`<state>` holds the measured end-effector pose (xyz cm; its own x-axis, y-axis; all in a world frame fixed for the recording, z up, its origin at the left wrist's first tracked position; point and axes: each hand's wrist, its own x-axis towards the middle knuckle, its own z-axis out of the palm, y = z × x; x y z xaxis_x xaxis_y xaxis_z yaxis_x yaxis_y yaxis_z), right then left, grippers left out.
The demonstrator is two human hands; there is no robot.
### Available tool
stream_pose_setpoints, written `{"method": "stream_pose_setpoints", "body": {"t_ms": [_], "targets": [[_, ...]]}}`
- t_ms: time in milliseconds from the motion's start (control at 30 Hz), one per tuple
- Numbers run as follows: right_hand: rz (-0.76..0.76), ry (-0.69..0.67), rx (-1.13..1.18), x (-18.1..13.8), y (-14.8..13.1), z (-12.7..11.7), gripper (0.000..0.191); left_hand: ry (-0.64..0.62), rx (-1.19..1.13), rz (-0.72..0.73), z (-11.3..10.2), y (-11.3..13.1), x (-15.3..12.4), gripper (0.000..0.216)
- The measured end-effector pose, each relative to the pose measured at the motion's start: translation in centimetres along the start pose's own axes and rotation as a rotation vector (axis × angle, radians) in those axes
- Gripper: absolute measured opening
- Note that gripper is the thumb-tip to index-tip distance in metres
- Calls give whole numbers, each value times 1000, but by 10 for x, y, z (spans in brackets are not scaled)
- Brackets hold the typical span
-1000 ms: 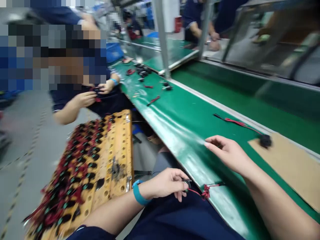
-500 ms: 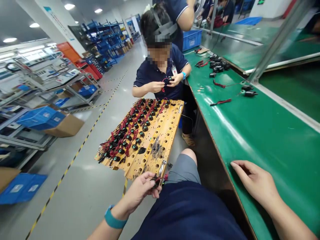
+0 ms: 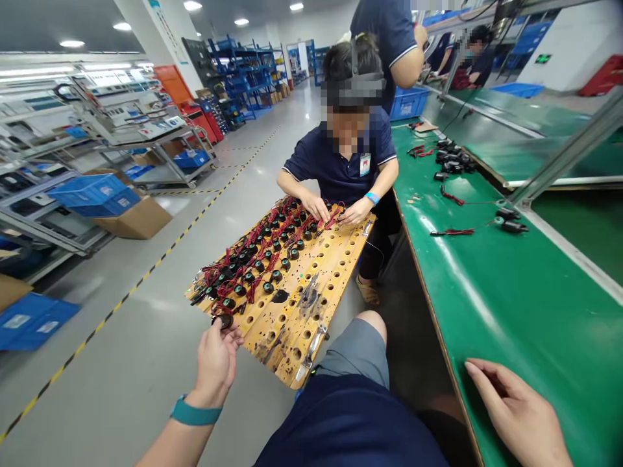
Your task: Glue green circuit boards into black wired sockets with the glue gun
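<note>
The left hand (image 3: 217,360) is pinching a small black part (image 3: 224,320) at the board's (image 3: 316,279) near corner, apparently setting it into a hole, which is calling for careful alignment. The right hand (image 3: 516,415) is lying on the bench (image 3: 511,292), fingers loosely together, holding nothing.

The left hand (image 3: 217,360) pinches a small black part (image 3: 224,320) at the perforated wooden board's (image 3: 311,285) near corner, while the right hand (image 3: 516,415) rests flat on the green bench (image 3: 511,305).

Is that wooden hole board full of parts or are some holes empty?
Partly full: on the board, black parts with red wires fill the left rows; holes along the right side are bare.
</note>
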<state>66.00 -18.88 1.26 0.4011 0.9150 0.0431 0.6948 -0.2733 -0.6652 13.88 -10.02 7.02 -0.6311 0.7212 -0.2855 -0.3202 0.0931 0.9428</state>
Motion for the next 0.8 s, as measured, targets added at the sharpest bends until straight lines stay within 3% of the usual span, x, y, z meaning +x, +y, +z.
{"method": "stream_pose_setpoints", "body": {"t_ms": [167,333,533,667,800], "targets": [[52,-1,-4,0,-3,-1,48,-1,-13,40,7,-3,6,32],[57,-1,-11,-1,0,-2,50,-67,10,52,15,11,21,35],[70,10,-36,-1,4,0,50,-229,55,75,47,36,48,33],[80,25,-39,-1,-3,-1,49,-285,87,44,66,40,73,28],[92,42,-29,-2,-12,-4,47,-236,178,-54,53,29,93,22]]}}
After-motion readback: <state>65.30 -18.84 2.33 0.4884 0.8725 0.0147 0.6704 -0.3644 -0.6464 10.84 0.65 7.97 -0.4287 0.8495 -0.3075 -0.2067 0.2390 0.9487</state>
